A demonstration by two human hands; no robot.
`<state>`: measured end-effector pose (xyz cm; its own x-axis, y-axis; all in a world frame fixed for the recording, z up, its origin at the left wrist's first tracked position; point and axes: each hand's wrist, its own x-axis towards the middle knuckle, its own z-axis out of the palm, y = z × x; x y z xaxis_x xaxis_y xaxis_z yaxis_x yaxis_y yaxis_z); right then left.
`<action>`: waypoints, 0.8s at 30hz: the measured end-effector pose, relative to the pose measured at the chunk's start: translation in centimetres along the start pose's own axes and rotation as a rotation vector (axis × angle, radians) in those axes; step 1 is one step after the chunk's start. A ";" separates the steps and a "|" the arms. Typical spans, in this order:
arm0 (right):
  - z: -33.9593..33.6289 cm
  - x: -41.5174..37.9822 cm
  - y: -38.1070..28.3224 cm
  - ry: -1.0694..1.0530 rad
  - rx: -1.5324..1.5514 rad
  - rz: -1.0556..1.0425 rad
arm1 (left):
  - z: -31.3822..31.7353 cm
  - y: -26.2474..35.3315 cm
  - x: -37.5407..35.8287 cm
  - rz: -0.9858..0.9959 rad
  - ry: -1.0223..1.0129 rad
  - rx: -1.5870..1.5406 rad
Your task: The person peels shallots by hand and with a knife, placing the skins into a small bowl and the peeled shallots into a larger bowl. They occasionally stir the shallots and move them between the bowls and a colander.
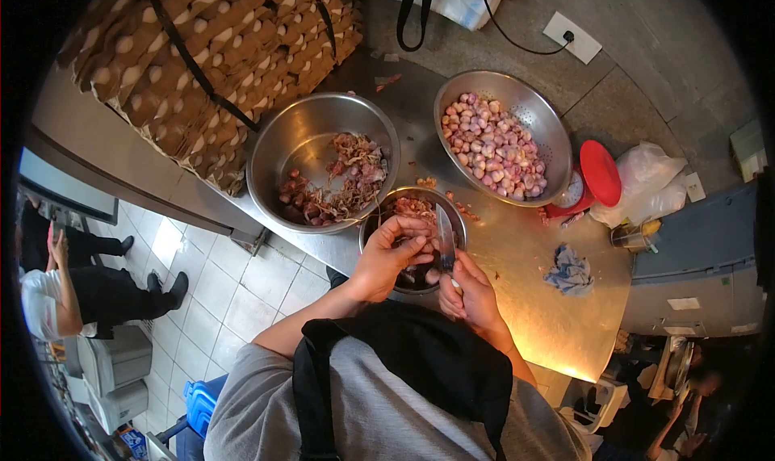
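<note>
Your right hand (pixel 471 296) was closed around the handle of a knife (pixel 445 239), its blade pointing away from you over the small metal bowl (pixel 371 224). Your left hand (pixel 391 257) was just beside the blade, fingers bent and partly closed, the thumb drawn near the forefinger; whether it had hold of a bulb, I could not tell. The small bowl stood under both your hands near the front edge of the counter (pixel 533 275), with reddish skins and some dark bulbs inside.

To its left, by the same edge, you had a large metal bowl (pixel 278 138) with dry skins and unpeeled bulbs (pixel 299 190) in it. Toward the back edge stood a tilted metal colander (pixel 553 136), partly filled with pale purple, peeled bulbs (pixel 492 148). A round red object (pixel 601 173) was close by the colander, near the back edge. A crumpled blue cloth (pixel 569 269) lay toward the counter's right end, and stacked egg trays (pixel 218 49) stood toward its left end.
</note>
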<state>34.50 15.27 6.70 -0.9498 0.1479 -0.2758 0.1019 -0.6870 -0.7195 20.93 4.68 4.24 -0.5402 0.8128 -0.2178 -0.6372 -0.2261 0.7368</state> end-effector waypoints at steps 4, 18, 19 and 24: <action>-0.5 0.1 -0.1 0.155 -0.008 -0.026 | -0.5 0.3 0.8 0.183 0.104 0.333; -0.9 -0.5 -0.5 0.212 -0.144 -0.094 | -1.0 -0.5 2.2 0.354 -0.591 1.911; -0.9 -0.4 -0.5 0.213 -0.146 -0.095 | -0.9 -1.0 2.7 0.256 -0.668 1.993; -0.9 -0.4 -0.3 0.199 -0.186 -0.105 | -0.7 -3.1 4.0 0.294 -0.699 2.142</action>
<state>35.11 16.05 6.45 -0.8830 0.3606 -0.3006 0.0767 -0.5209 -0.8501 20.35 8.24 0.66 0.0393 0.9833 -0.1776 0.9830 -0.0062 0.1834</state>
